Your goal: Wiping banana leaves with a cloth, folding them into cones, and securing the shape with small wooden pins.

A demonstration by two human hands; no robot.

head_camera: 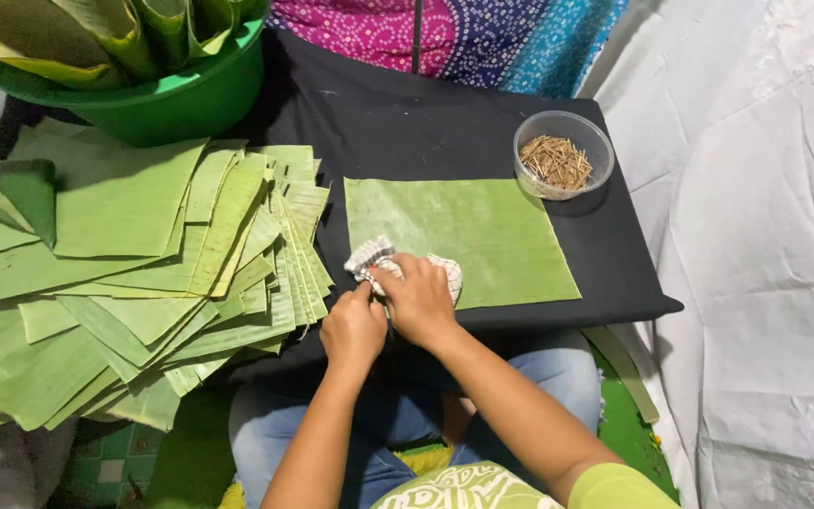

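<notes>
A rectangular banana leaf sheet (468,236) lies flat on a black board (426,132). At its near left edge sits a crumpled checked cloth (369,256). My right hand (418,302) rests on the cloth and grips it. My left hand (352,330) sits right beside it, fingers closed on the cloth's left part. Both hands are at the near edge of the board.
A large pile of cut banana leaf sheets (134,273) spreads out at the left. A green tub (171,94) with rolled leaves stands at the back left. A clear round bowl of small sticks (562,155) sits on the board's far right. White cloth (765,236) covers the right side.
</notes>
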